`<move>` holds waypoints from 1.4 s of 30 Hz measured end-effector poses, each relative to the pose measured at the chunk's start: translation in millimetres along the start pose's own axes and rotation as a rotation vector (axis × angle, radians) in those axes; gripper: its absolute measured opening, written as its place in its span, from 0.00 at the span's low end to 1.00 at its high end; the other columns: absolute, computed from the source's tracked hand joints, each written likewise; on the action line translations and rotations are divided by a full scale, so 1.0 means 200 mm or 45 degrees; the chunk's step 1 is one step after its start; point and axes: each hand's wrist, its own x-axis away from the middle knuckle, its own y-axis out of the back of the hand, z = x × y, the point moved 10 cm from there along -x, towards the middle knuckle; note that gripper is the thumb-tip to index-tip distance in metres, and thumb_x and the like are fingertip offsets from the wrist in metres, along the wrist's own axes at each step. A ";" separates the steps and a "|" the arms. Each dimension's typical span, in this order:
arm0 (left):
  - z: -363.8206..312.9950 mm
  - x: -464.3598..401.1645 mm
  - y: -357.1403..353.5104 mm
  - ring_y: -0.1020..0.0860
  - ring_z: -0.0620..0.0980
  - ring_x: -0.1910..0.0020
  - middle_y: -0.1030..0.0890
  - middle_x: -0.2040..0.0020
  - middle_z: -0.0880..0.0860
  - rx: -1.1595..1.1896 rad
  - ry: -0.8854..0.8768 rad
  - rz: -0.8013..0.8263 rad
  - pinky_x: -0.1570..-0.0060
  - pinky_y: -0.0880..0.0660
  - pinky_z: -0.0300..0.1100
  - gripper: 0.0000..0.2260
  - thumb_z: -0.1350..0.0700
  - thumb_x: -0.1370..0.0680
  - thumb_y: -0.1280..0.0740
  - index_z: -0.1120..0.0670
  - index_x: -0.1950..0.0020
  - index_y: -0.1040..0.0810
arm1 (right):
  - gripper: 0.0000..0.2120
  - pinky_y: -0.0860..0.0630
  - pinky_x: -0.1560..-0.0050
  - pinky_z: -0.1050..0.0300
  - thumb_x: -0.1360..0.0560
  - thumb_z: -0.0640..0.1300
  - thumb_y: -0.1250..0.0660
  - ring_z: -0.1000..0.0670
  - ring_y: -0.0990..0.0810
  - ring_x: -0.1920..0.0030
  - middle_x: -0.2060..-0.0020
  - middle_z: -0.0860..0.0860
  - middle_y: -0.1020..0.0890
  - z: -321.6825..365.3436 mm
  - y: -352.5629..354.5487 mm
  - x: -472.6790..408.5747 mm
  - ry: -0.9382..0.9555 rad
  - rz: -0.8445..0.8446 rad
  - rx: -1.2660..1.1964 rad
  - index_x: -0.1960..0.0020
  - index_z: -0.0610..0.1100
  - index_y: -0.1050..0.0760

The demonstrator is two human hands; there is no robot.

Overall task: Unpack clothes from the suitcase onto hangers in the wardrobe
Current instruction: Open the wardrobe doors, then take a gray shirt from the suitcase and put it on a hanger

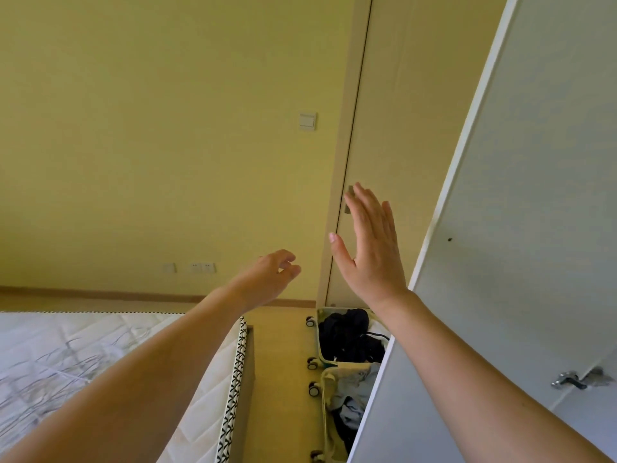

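So the right hand [369, 248] has its fingers straight and pretty much together, thumb stuck out to the side, palm flat and facing forward, holding nothing, raised just left of the white wardrobe door [521, 202], which hangs open; can't tell if the hand actually touches the door edge or is just beside it. The left hand [267, 279] is further left of that door, fingers loosely curled with the thumb and fingertips close together, nothing in it as far as I can see. Both forearms are bare and reach forward from the bottom of the view. Down below the right hand, on the floor right against the bottom edge of the wardrobe door, is the suitcase [325, 365], lying open with both halves showing and its little wheels [313, 363] pointing left. The far half has a pile of dark clothes [347, 335], the near half has lighter greyish clothes [354, 385] bunched up, partly hidden behind the door. Further left of the door there's a bed with a white quilted mattress [100, 362]. Behind everything, left of the wardrobe door, is a cream room door [387, 128] that's closed, and a yellowish wall with a light switch [307, 121] and some sockets [202, 268] low down. A metal hinge [571, 380] sits on the inside of the wardrobe door, low on the right
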 end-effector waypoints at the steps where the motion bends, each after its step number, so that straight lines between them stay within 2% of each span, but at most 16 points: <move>1: 0.03 -0.01 0.02 0.23 0.49 0.43 0.23 0.36 0.47 -0.012 0.017 -0.008 0.44 0.28 0.43 0.18 0.45 0.18 0.40 0.50 0.30 0.28 | 0.27 0.53 0.22 0.49 0.20 0.47 0.37 0.48 0.42 0.23 0.24 0.46 0.38 -0.01 -0.02 0.00 -0.006 0.007 0.001 0.25 0.40 0.39; 4: 0.07 -0.05 0.03 0.23 0.49 0.43 0.23 0.36 0.46 -0.043 0.038 -0.020 0.43 0.28 0.44 0.18 0.44 0.19 0.41 0.49 0.31 0.28 | 0.26 0.53 0.22 0.50 0.20 0.47 0.38 0.49 0.43 0.23 0.24 0.46 0.38 -0.05 -0.06 -0.01 -0.025 0.043 0.014 0.25 0.41 0.38; 9: 0.04 -0.10 -0.04 0.22 0.49 0.46 0.24 0.36 0.45 -0.023 0.021 0.035 0.48 0.26 0.43 0.19 0.44 0.19 0.41 0.49 0.30 0.29 | 0.26 0.51 0.22 0.48 0.20 0.47 0.38 0.50 0.43 0.23 0.24 0.47 0.39 -0.12 -0.12 0.01 -0.086 0.105 0.003 0.25 0.42 0.38; 15: 0.10 -0.11 -0.06 0.22 0.48 0.46 0.24 0.35 0.45 -0.053 0.035 0.094 0.46 0.25 0.46 0.20 0.42 0.19 0.42 0.49 0.29 0.30 | 0.26 0.50 0.22 0.48 0.20 0.48 0.39 0.52 0.44 0.23 0.24 0.49 0.40 -0.14 -0.27 0.05 -0.135 0.213 -0.055 0.25 0.44 0.40; 19: 0.26 -0.06 0.00 0.21 0.48 0.49 0.24 0.35 0.46 -0.050 0.092 0.086 0.53 0.26 0.43 0.20 0.43 0.18 0.41 0.50 0.29 0.31 | 0.26 0.49 0.23 0.48 0.20 0.48 0.40 0.52 0.44 0.23 0.24 0.49 0.41 -0.06 -0.45 0.08 -0.131 0.306 -0.129 0.25 0.44 0.40; 24: 0.60 0.01 0.12 0.21 0.49 0.48 0.22 0.37 0.48 -0.040 0.241 0.047 0.48 0.25 0.43 0.19 0.45 0.19 0.40 0.51 0.30 0.30 | 0.26 0.45 0.24 0.45 0.21 0.48 0.39 0.52 0.44 0.24 0.24 0.49 0.40 0.11 -0.76 0.12 -0.151 0.426 -0.257 0.25 0.44 0.40; 29: 0.86 0.00 0.20 0.23 0.49 0.44 0.22 0.37 0.49 -0.062 0.344 0.018 0.49 0.31 0.40 0.19 0.46 0.18 0.40 0.52 0.30 0.30 | 0.27 0.43 0.25 0.45 0.21 0.47 0.38 0.54 0.45 0.25 0.25 0.50 0.39 0.16 -1.07 0.17 -0.183 0.578 -0.297 0.24 0.45 0.40; 31: 0.94 -0.06 0.20 0.24 0.48 0.46 0.22 0.36 0.50 -0.084 0.346 0.021 0.50 0.33 0.38 0.19 0.46 0.18 0.40 0.52 0.30 0.30 | 0.27 0.43 0.25 0.46 0.21 0.46 0.38 0.53 0.44 0.25 0.25 0.51 0.39 0.13 -1.19 0.19 -0.226 0.626 -0.290 0.24 0.45 0.41; 34: 1.05 -0.21 0.16 0.24 0.51 0.43 0.23 0.34 0.51 -0.107 0.344 0.076 0.50 0.34 0.38 0.20 0.46 0.18 0.41 0.53 0.29 0.30 | 0.27 0.45 0.24 0.50 0.21 0.45 0.38 0.53 0.44 0.25 0.24 0.51 0.40 0.02 -1.34 0.22 -0.324 0.687 -0.269 0.24 0.46 0.41; 36: 1.10 -0.34 0.11 0.26 0.50 0.46 0.23 0.34 0.51 -0.104 0.344 0.114 0.50 0.35 0.38 0.20 0.46 0.18 0.41 0.53 0.29 0.30 | 0.27 0.46 0.24 0.53 0.21 0.46 0.39 0.52 0.44 0.24 0.24 0.51 0.40 -0.08 -1.41 0.25 -0.406 0.730 -0.258 0.24 0.46 0.42; 38: 1.11 -0.47 0.03 0.26 0.50 0.47 0.23 0.36 0.53 -0.113 0.339 0.159 0.50 0.33 0.40 0.19 0.45 0.18 0.41 0.53 0.31 0.30 | 0.27 0.46 0.24 0.54 0.20 0.48 0.40 0.52 0.44 0.24 0.24 0.52 0.41 -0.20 -1.47 0.29 -0.498 0.801 -0.257 0.23 0.47 0.43; 42: 1.05 -0.75 -0.18 0.24 0.54 0.42 0.23 0.37 0.55 -0.182 0.273 0.325 0.44 0.27 0.46 0.19 0.44 0.18 0.42 0.53 0.32 0.30 | 0.27 0.44 0.25 0.53 0.20 0.48 0.39 0.50 0.43 0.24 0.24 0.51 0.40 -0.49 -1.55 0.34 -0.668 0.854 -0.201 0.23 0.46 0.43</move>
